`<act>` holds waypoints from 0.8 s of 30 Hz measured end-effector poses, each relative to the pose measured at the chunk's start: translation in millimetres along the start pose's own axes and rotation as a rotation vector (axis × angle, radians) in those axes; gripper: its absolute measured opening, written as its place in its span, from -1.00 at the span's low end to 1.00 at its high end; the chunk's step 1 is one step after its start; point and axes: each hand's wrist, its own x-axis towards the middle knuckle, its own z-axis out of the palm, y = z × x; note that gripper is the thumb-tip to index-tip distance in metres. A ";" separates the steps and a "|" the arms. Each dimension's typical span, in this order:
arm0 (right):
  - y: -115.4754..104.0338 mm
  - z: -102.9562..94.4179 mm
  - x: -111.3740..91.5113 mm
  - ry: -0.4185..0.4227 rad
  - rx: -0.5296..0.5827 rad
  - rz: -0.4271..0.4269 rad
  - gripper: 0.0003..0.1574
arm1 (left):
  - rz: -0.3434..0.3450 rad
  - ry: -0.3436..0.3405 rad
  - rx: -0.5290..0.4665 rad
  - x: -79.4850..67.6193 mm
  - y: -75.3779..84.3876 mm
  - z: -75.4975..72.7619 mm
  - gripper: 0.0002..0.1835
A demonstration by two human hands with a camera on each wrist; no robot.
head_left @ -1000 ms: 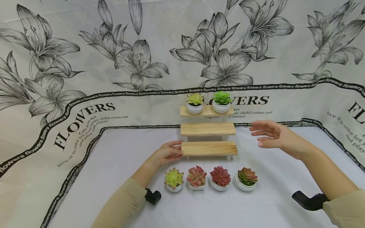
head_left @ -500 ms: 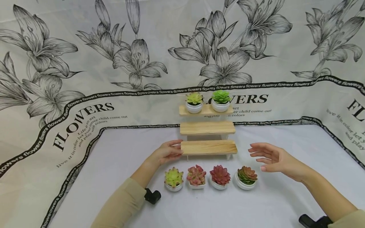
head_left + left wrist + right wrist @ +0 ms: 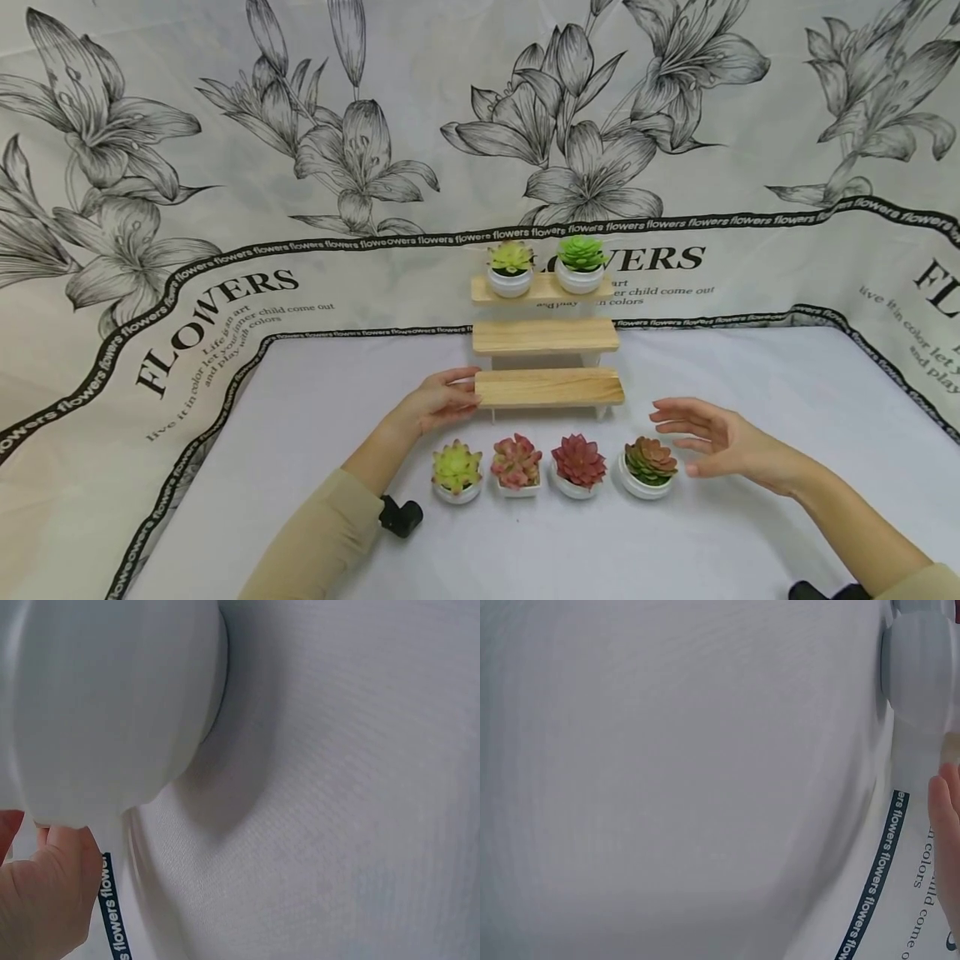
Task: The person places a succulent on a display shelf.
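Note:
A three-step display stand with wooden shelves (image 3: 550,387) stands at the back of the table. My left hand (image 3: 437,402) holds the left end of its lowest step. My right hand (image 3: 731,442), fingers apart and loosely bent, hovers just right of a brown-green succulent (image 3: 650,462) in a round white pot, with nothing in its grasp. In a row with that pot are a dark red succulent (image 3: 579,460), a pink one (image 3: 517,462) in a square pot and a yellow-green one (image 3: 457,467). A white pot (image 3: 112,705) fills much of the left wrist view.
On the stand's top step sit two potted succulents, a pale yellow-green one (image 3: 511,265) and a bright green one (image 3: 581,260). A white cloth (image 3: 337,367) covers the table, and a flower-printed backdrop (image 3: 390,283) rises behind it.
My right hand has come down and toward me from beside the middle step to beside the brown-green succulent. The left hand has stayed at the stand's lowest step.

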 end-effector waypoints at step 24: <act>18.9 8.5 12.4 -0.098 -0.121 0.107 -0.18 | -0.002 -0.011 -0.017 -1.3 0.6 -0.1 -0.39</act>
